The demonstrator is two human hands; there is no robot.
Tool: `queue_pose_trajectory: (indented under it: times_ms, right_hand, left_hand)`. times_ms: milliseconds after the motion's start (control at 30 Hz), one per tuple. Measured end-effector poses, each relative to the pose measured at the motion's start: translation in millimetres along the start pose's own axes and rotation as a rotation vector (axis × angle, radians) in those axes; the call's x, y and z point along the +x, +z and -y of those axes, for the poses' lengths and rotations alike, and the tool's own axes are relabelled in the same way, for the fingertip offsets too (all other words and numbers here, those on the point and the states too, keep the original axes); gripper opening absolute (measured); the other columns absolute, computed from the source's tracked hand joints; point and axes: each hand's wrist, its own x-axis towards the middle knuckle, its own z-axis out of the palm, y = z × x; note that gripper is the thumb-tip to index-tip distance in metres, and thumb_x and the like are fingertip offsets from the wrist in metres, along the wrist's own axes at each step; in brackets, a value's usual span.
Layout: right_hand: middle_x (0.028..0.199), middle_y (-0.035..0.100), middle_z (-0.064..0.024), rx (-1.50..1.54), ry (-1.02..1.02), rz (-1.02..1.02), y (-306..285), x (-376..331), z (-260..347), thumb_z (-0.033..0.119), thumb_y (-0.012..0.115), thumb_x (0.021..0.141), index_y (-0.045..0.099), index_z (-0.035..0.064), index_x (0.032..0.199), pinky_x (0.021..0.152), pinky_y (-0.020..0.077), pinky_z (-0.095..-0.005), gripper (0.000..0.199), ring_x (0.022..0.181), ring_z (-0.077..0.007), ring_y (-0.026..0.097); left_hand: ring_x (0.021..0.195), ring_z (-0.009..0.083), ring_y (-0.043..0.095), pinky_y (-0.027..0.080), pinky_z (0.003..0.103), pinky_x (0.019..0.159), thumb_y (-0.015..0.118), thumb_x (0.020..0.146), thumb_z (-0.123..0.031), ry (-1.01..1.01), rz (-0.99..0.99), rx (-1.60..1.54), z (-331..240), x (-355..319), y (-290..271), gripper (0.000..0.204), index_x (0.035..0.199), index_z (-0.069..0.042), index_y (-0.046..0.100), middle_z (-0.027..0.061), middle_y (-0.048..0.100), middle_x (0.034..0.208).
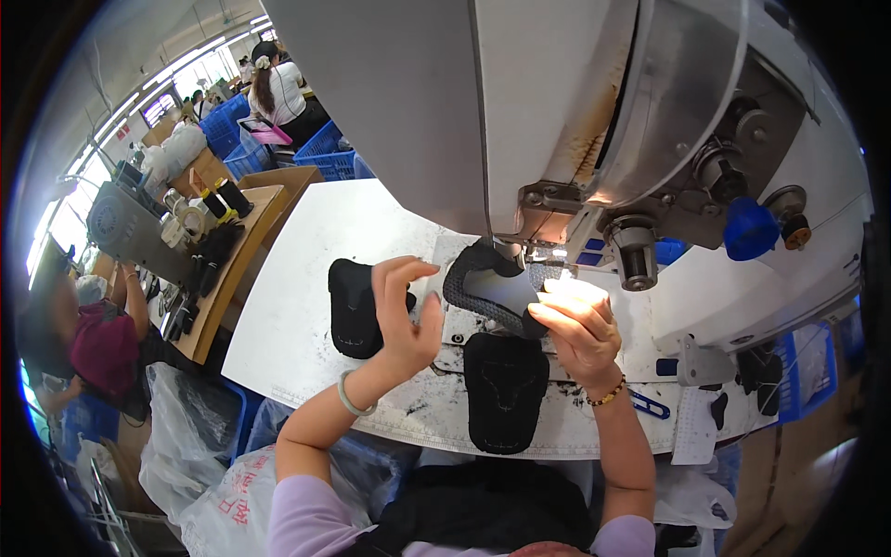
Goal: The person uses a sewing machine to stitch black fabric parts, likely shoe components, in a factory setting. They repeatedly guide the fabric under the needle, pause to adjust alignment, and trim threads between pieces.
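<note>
A curved piece of dark textured fabric with a pale grey face, which looks like a shoe part, lies at the needle area of a sewing machine. My right hand pinches its right edge under the machine's bright lamp. Just left of the piece is my left hand, raised with thumb and fingers apart and nothing between them. Partly behind that hand rests a black padded piece, shaped like a shoe tongue. Another black tongue-shaped piece with faint stitched lines lies in front of the machine.
The white table carries dark lint scraps. Right of my right forearm are a blue-handled tool and a white paper sheet. Blue crates and plastic bags flank the table. Co-workers sit farther off at the left.
</note>
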Motion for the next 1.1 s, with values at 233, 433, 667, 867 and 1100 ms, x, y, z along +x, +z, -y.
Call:
queue_pose_trajectory:
  times_ms: [233,433,667,867,1100]
  right_hand:
    - [0.099,0.066,-0.0002,-0.012,-0.03,0.002,0.0,2.9,-0.3,0.005,0.068,0.074,0.069,0.0113,0.096,0.077,0.044,-0.0286,0.023,0.095,-0.0149,0.061]
    - [0.095,0.067,0.0014,0.0,-0.028,0.0,-4.3,0.7,-6.5,0.003,0.069,0.072,0.066,0.0127,0.098,0.075,0.0461,-0.0284,0.027,0.078,-0.0129,0.06]
    - [0.076,0.061,0.0038,0.029,0.031,0.084,-13.1,-5.7,-16.7,0.003,0.071,0.067,0.069,0.0149,0.093,0.071,0.0455,-0.0267,0.029,0.066,-0.0136,0.053]
    - [0.093,0.068,-0.004,0.016,0.043,0.142,-16.7,-4.7,-15.8,-0.001,0.072,0.069,0.068,0.0087,0.09,0.074,0.0498,-0.0286,0.023,0.086,-0.0198,0.064]
    - [0.085,0.062,0.0072,-0.192,-0.02,0.122,-8.4,5.8,4.0,0.01,0.069,0.072,0.07,0.0158,0.098,0.078,0.0414,-0.0262,0.026,0.077,-0.0093,0.056]
  left_hand:
    - [0.111,0.0201,0.052,0.041,0.034,0.091,0.063,0.077,-0.011,0.71,0.22,0.378,-11.8,11.2,11.6,0.03,0.107,-0.014,0.066,0.0035,0.057,0.116]
    - [0.085,0.022,0.064,0.051,0.031,0.074,0.061,0.074,-0.008,0.704,0.3,0.212,-25.4,30.4,15.2,0.026,0.098,-0.002,0.067,0.0072,0.065,0.095]
    - [0.083,0.0211,0.065,0.051,0.028,0.071,0.058,0.075,-0.003,0.653,0.299,0.254,-39.0,25.5,20.0,0.024,0.098,0.001,0.066,0.0081,0.066,0.093]
    - [0.085,0.0209,0.065,0.052,0.029,0.072,0.058,0.075,-0.003,0.615,0.312,0.254,-35.5,26.9,21.1,0.024,0.098,0.0,0.066,0.0081,0.066,0.095]
    - [0.084,0.0225,0.066,0.052,0.03,0.073,0.059,0.074,-0.004,0.591,0.353,0.091,-17.0,36.0,19.7,0.028,0.101,-0.001,0.065,0.0086,0.064,0.097]
